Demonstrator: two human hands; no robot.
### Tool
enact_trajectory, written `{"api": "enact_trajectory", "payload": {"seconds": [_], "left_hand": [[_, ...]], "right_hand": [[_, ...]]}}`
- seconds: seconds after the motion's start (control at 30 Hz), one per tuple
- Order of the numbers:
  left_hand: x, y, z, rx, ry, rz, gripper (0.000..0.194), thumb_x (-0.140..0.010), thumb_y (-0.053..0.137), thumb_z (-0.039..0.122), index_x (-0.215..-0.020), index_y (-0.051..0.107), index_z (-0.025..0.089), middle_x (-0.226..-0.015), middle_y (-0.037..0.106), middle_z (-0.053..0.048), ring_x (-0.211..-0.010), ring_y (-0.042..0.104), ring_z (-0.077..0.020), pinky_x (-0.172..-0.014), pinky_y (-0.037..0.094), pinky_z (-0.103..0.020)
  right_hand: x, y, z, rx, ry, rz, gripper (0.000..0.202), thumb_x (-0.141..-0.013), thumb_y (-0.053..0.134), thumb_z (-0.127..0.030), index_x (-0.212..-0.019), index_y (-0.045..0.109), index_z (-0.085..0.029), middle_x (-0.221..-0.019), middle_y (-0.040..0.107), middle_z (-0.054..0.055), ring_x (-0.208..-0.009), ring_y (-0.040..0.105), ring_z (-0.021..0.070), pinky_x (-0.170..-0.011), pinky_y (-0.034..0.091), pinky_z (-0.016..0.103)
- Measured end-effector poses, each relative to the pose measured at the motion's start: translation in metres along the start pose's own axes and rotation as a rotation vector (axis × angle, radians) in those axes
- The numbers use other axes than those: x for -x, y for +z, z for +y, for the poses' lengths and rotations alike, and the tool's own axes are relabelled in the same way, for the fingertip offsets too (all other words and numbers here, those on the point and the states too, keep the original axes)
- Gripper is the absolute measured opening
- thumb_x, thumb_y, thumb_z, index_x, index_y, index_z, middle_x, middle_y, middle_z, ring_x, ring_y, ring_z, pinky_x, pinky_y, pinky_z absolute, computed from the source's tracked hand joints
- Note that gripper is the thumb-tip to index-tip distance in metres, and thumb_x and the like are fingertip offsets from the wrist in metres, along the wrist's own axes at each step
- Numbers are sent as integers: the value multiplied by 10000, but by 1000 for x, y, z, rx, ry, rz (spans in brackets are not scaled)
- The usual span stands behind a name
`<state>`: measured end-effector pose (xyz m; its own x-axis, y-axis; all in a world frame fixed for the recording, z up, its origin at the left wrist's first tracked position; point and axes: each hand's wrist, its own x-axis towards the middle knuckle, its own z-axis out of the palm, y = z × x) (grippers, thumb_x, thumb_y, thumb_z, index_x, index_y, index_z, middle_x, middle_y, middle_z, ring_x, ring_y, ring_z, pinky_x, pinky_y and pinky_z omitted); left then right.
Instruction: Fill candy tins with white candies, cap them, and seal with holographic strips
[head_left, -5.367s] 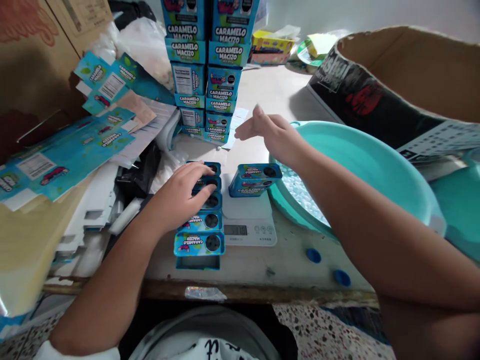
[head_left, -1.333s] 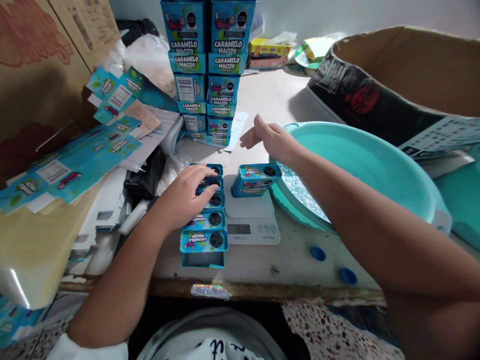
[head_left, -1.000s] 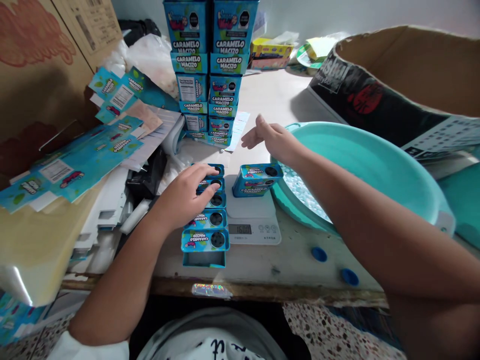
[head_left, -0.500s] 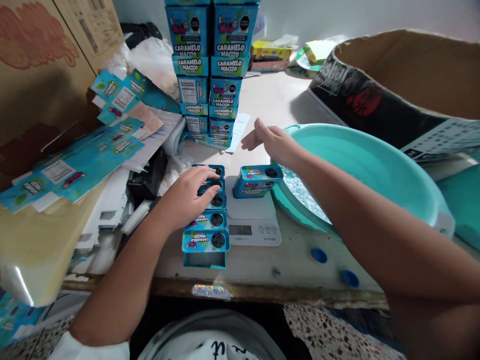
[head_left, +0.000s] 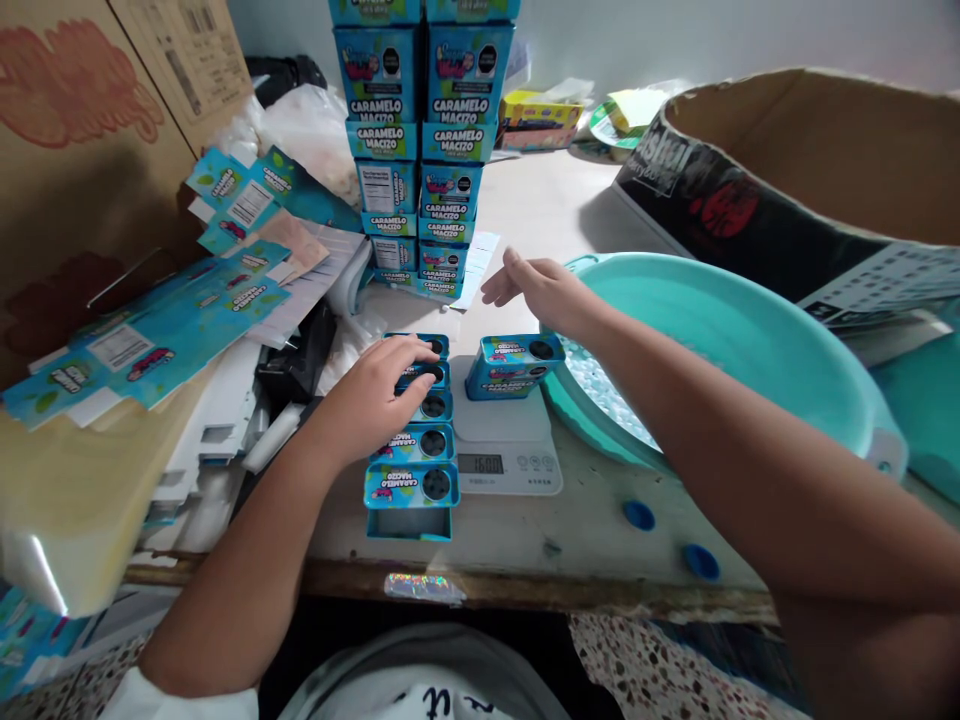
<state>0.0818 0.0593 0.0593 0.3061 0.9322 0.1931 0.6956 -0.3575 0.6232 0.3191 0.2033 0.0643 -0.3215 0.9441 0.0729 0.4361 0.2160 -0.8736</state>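
Observation:
A blue candy tin labelled "Caramelo Macizo" stands upright on a white kitchen scale, whose display reads about 160.0. My left hand rests with fingers apart over a row of blue tins lined up left of the scale; their tops have round dark openings. My right hand hovers behind the tin on the scale, its fingers stretched out and nothing visible in it. Small pale candies lie in a turquoise tub under my right forearm.
Tall stacks of blue tins stand at the back. Flat printed cartons pile up on the left. A large cardboard box stands behind the tub. Two blue caps lie near the table's front edge.
The view has shifted very slightly, so everything sits a little lower. Both hands, the tin and the scale stay in almost the same places.

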Motion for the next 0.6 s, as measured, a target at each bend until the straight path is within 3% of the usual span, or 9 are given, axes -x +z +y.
{"api": "enact_trajectory", "payload": {"seconds": [0.3, 0.6], "left_hand": [[0, -1, 0, -1, 16, -2, 274, -971, 569, 353, -1178, 690, 220, -1381, 650, -84, -1369, 548, -267, -1186, 437, -453], [-1, 2, -4, 29, 14, 4, 177, -926, 658, 345, -1013, 787, 258, -1363, 665, -63, -1358, 561, -274, -1170, 456, -471]], "right_hand": [[-1, 1, 0, 21, 15, -1, 731, -897, 400, -866, -752, 732, -231, -874, 779, 96, -810, 679, 205, -863, 533, 380], [-2, 0, 1, 18, 5, -17, 626, -942, 486, -765, -762, 742, -224, -887, 775, 100, -809, 671, 199, -841, 506, 369]]}}
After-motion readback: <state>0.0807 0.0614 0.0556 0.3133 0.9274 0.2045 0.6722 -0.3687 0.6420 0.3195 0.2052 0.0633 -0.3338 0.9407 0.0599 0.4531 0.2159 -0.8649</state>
